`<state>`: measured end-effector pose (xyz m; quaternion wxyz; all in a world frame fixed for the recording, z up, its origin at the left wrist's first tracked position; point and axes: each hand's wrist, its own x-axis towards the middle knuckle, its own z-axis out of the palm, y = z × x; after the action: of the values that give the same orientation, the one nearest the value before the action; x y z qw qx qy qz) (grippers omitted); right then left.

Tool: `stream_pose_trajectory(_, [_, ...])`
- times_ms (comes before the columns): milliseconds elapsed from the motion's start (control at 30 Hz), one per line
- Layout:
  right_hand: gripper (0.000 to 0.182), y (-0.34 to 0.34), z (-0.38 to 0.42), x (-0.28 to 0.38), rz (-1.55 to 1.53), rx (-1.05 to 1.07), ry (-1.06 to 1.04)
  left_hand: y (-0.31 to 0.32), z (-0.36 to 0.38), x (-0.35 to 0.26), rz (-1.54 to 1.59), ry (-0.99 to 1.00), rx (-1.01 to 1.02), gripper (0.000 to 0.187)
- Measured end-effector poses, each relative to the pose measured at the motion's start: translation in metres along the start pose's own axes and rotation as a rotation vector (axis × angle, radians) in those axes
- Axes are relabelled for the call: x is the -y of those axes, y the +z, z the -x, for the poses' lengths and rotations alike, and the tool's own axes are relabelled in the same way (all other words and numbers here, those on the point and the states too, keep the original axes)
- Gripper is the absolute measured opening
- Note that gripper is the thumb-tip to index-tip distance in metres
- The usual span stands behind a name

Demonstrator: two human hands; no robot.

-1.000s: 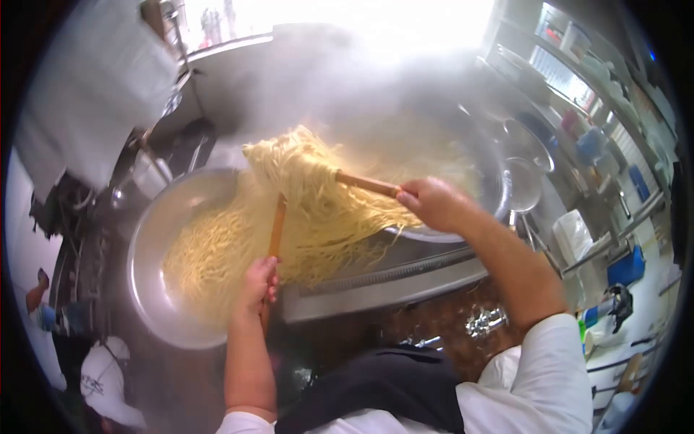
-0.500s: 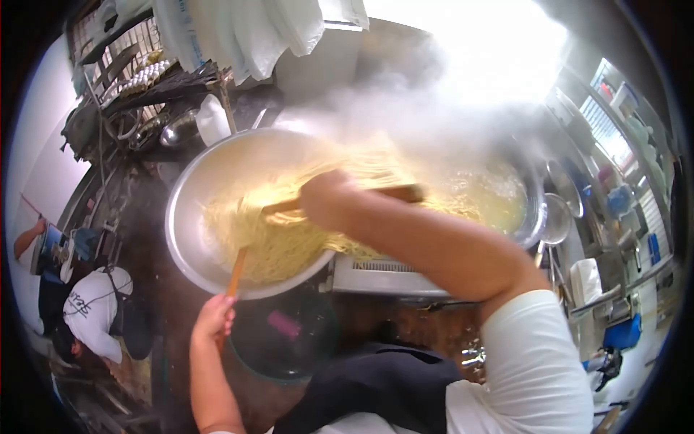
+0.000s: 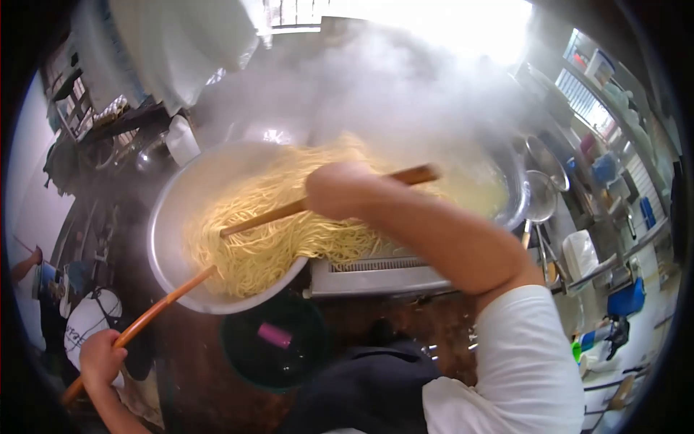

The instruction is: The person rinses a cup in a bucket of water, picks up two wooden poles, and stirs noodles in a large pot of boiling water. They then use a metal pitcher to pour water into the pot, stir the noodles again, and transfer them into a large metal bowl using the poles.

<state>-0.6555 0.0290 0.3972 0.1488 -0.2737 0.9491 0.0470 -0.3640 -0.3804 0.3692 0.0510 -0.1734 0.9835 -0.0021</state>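
Note:
My right hand [image 3: 336, 189] grips a long wooden stick [image 3: 264, 217] that reaches left into a heap of yellow noodles [image 3: 267, 239]. The noodles lie in a large metal bowl [image 3: 173, 217] and trail right over its rim toward a steaming pot [image 3: 506, 195]. Far down at the lower left, my left hand [image 3: 97, 356] holds the end of a second wooden stick [image 3: 163, 307] whose tip goes into the noodles at the bowl's front edge.
Thick steam [image 3: 405, 94] rises over the pot. A dark green bucket [image 3: 278, 340] stands on the floor below the bowl. A person in a white shirt [image 3: 90, 322] crouches at the left. Ladles [image 3: 542, 195] and shelves crowd the right side.
My left hand has pulled down and left, drawing its stick out along the bowl's edge. My right hand stays over the bowl, its stick now lower in the noodles. More noodles lie in the bowl.

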Motion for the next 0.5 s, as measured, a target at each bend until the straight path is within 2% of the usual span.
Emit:
stream_pose_trajectory(67, [0.036,-0.023,0.039,-0.06,-0.022,0.099,0.047,-0.02,0.007,-0.001,0.013,-0.019,-0.129,0.027])
stream_pose_trajectory(100, [0.041,-0.017,0.054,-0.105,-0.106,0.083,0.023,-0.032,0.005,-0.008,0.039,-0.062,-0.14,0.028])
stream_pose_trajectory(167, [0.045,-0.039,0.126,-0.143,-0.308,0.189,0.258,-0.055,-0.003,-0.029,0.13,-0.074,-0.164,0.031])
stream_pose_trajectory(233, [0.04,-0.047,0.186,-0.176,-0.333,0.126,0.405,-0.07,-0.032,-0.05,0.141,0.036,-0.17,0.03])
stream_pose_trajectory(267, [0.037,-0.042,0.214,-0.203,-0.389,0.082,0.419,-0.076,-0.049,-0.073,0.179,0.101,-0.189,0.029])
stream_pose_trajectory(333, [0.033,-0.043,0.264,-0.22,-0.418,0.041,0.62,-0.085,-0.088,-0.132,0.18,0.183,-0.196,0.029])
stream_pose_trajectory(400, [0.03,-0.034,0.302,-0.234,-0.406,-0.053,0.692,-0.102,-0.123,-0.217,0.281,0.254,-0.067,0.029])
stream_pose_trajectory(433, [0.03,-0.032,0.314,-0.237,-0.414,-0.06,0.694,-0.104,-0.154,-0.247,0.263,0.286,0.064,0.03])
stream_pose_trajectory(467, [0.029,-0.03,0.324,-0.24,-0.294,-0.049,0.774,-0.092,-0.189,-0.268,0.329,0.439,0.063,0.031])
stream_pose_trajectory(500, [0.029,-0.025,0.331,-0.246,-0.171,-0.034,0.85,-0.087,-0.216,-0.299,0.237,0.425,0.035,0.032])
